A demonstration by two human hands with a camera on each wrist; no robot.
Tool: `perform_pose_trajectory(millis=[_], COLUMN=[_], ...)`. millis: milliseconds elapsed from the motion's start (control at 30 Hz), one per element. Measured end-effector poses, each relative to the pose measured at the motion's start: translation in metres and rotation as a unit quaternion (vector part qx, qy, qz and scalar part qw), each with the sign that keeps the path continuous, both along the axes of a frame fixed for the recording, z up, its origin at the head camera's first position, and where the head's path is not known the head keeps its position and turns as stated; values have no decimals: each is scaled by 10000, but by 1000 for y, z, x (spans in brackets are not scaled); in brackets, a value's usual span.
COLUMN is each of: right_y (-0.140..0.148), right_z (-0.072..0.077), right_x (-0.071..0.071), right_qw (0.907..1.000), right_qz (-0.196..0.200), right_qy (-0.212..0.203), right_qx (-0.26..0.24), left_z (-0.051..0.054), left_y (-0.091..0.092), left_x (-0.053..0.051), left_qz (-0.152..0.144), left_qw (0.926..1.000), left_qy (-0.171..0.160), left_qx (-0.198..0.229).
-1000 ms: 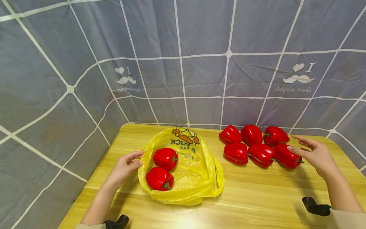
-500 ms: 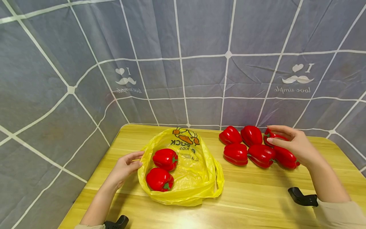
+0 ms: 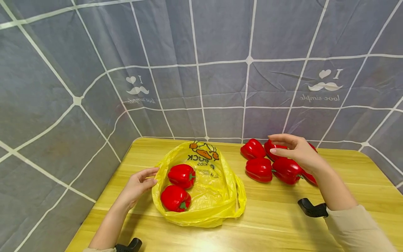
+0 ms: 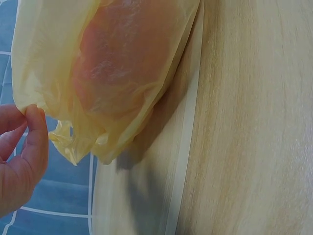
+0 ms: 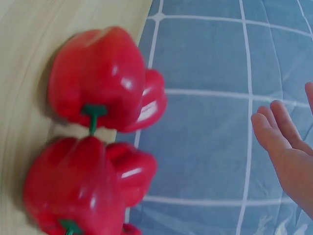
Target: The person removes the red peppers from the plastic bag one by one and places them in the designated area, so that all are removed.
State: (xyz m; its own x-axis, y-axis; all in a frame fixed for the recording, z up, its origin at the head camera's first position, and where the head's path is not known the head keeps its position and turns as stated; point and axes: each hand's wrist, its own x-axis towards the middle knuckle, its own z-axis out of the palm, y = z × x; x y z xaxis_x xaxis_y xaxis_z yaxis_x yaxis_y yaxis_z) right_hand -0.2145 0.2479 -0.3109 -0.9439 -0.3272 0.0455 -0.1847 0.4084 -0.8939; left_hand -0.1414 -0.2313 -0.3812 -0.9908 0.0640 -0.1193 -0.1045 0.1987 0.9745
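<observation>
My left hand [image 3: 138, 185] pinches the left rim of a yellow plastic bag [image 3: 207, 218] between thumb and fingers; the left wrist view shows the same pinch on the bag's edge [image 4: 44, 63]. Inside the open bag lie two red bell peppers, one [image 3: 182, 175] behind the other [image 3: 175, 198]. My right hand [image 3: 294, 152] is held above the pepper group with loosely bent fingers and nothing in it. Under and beside it lie several red bell peppers in two rows, among them a front-left one [image 3: 259, 169] and a back-left one [image 3: 253, 149]. The hand partly covers the right-hand peppers.
All this stands on a wooden table [image 3: 267, 224]. A grey curtain [image 3: 220, 80] with white grid lines hangs behind and to the left. The bag's handle loop [image 3: 241, 196] sticks out on its right side.
My right hand has moved left over the peppers, from the right end of the group to above the middle. The left hand and the bag have stayed in place.
</observation>
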Motion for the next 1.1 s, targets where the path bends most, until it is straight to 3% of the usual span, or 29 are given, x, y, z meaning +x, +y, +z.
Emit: perform_pose_trajectory(millis=[533,733,1100], right_y=[-57,-80,-126], right_z=[0,1,2], right_x=[-25,-29,-32], right_qw=[9971,9966,9922], right_qz=[591,767,1130], right_qy=[-339,-188,-127], right_qx=[-332,-237,-511], left_z=[3,4,1], left_y=[1,0,0], left_x=[2,3,3], left_qz=[-125,-122,-177], left_qw=[9999,9999,9997], left_qy=[46,54,119], left_qx=[24,3,94])
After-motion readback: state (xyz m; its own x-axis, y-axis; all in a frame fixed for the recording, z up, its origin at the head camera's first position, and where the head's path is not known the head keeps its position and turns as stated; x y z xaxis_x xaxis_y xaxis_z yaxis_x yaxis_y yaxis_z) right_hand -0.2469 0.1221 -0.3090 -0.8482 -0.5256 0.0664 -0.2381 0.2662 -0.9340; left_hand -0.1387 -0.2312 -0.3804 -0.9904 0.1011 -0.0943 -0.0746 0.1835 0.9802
